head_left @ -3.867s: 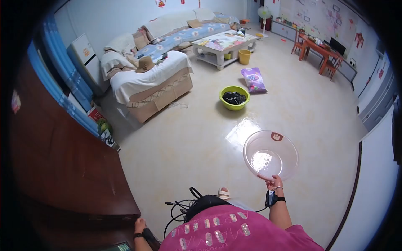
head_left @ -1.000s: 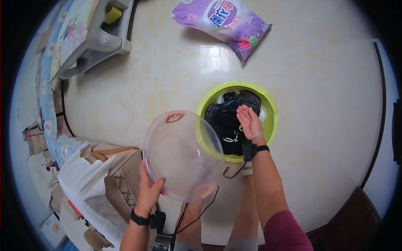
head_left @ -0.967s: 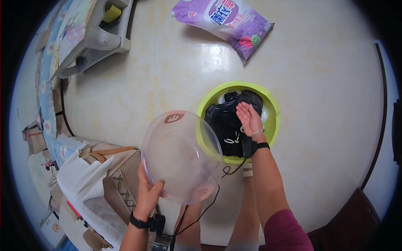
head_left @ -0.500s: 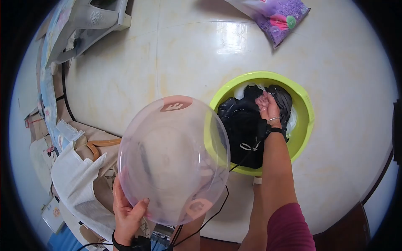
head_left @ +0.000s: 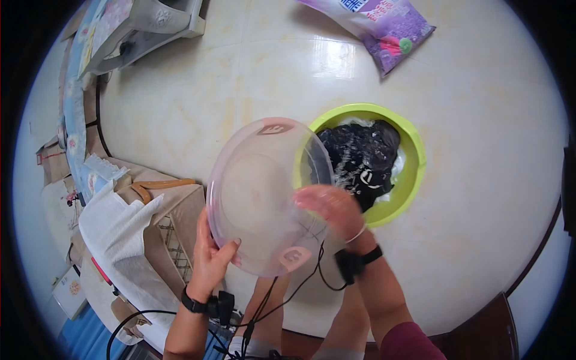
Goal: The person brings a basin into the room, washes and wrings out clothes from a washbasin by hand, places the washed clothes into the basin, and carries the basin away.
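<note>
My left hand (head_left: 213, 258) grips the lower left rim of a clear pinkish plastic basin (head_left: 252, 180), thumb on one side of the wall. The basin is tilted, and its right edge overlaps a lime-green tub (head_left: 414, 174). Wet black clothing (head_left: 366, 147) with a white mark lies in the tub, with white cloth (head_left: 397, 167) showing beside it. Shiny streaks like water run over the black fabric. My right hand (head_left: 333, 210), slightly blurred, is by the clear basin's right edge, fingers stretched leftward and holding nothing I can see.
A purple and white printed bag (head_left: 390, 39) lies on the pale tiled floor (head_left: 474, 198) beyond the tub. On the left stand cloth-covered furniture with a wooden hanger (head_left: 159, 185) and a grey-white stand (head_left: 156, 30). Black cables (head_left: 300, 282) hang from my wrists.
My right hand has come out of the black clothing and moved left to the clear basin. The clear basin has shifted up and right and tilted more. Shiny streaks now show on the clothing.
</note>
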`<state>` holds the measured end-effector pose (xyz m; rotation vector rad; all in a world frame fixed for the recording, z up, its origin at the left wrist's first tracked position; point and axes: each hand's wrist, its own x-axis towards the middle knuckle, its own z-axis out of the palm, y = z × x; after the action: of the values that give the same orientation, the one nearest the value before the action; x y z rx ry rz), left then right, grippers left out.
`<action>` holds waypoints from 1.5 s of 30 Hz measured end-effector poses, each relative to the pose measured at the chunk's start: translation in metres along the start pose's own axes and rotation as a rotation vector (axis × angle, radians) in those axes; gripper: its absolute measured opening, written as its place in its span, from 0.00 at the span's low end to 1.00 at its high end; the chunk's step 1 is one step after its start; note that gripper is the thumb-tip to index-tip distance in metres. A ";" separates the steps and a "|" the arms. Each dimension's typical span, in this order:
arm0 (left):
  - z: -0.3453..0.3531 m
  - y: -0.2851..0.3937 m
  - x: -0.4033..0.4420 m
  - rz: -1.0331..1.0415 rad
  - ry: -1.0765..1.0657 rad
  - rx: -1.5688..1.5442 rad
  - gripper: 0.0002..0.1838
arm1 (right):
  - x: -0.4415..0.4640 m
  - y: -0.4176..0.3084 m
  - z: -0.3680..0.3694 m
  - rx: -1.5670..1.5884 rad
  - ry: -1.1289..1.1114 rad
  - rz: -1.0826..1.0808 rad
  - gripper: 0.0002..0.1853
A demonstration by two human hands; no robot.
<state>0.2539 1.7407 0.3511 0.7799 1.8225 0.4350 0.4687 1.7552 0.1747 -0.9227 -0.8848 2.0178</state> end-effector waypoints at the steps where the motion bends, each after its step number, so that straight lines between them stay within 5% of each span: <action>1: -0.001 -0.002 -0.001 0.004 -0.009 -0.017 0.41 | -0.008 -0.002 0.021 0.007 -0.017 0.029 0.16; 5: -0.011 -0.006 0.001 -0.062 -0.028 -0.104 0.41 | -0.026 -0.007 0.043 -0.142 -0.106 0.141 0.16; 7: -0.016 -0.012 -0.001 -0.163 -0.040 -0.228 0.40 | -0.027 0.023 0.011 -0.266 0.107 -0.064 0.13; 9: -0.019 -0.020 -0.001 -0.152 -0.001 -0.234 0.40 | -0.020 0.004 -0.031 0.220 0.402 0.047 0.12; 13: -0.025 -0.029 -0.001 -0.172 0.085 -0.249 0.39 | 0.000 0.049 -0.136 0.702 0.738 -0.010 0.16; 23: -0.031 -0.040 0.003 -0.200 0.131 -0.250 0.40 | 0.081 0.223 -0.231 0.732 0.772 0.209 0.15; 27: -0.029 -0.040 -0.002 -0.155 0.146 -0.219 0.39 | 0.078 0.200 -0.222 0.943 0.759 0.198 0.09; 29: -0.026 -0.038 -0.005 -0.142 0.131 -0.232 0.39 | 0.056 0.162 -0.201 1.086 0.362 0.024 0.10; 31: -0.024 -0.040 -0.010 -0.126 0.116 -0.260 0.39 | 0.031 0.099 -0.141 1.007 0.416 -0.022 0.13; 34: -0.018 -0.046 -0.014 -0.082 0.032 -0.298 0.39 | -0.013 0.015 -0.054 0.692 0.205 0.116 0.14; 36: -0.012 -0.049 -0.016 -0.086 -0.002 -0.351 0.39 | -0.034 -0.028 0.004 0.193 0.209 0.331 0.15; 38: -0.006 -0.046 -0.020 -0.108 -0.057 -0.397 0.36 | -0.060 -0.014 0.021 -0.560 -0.022 0.090 0.14; 39: -0.002 -0.043 -0.030 -0.078 -0.078 -0.435 0.36 | -0.080 -0.038 0.025 -0.610 -0.015 0.077 0.14; 45: 0.009 -0.050 -0.040 -0.139 -0.081 -0.658 0.32 | -0.139 -0.073 -0.008 -1.118 0.649 -0.126 0.23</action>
<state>0.2563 1.6769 0.3442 0.2109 1.5065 0.8397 0.5651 1.6784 0.2728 -1.8855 -1.6099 0.8585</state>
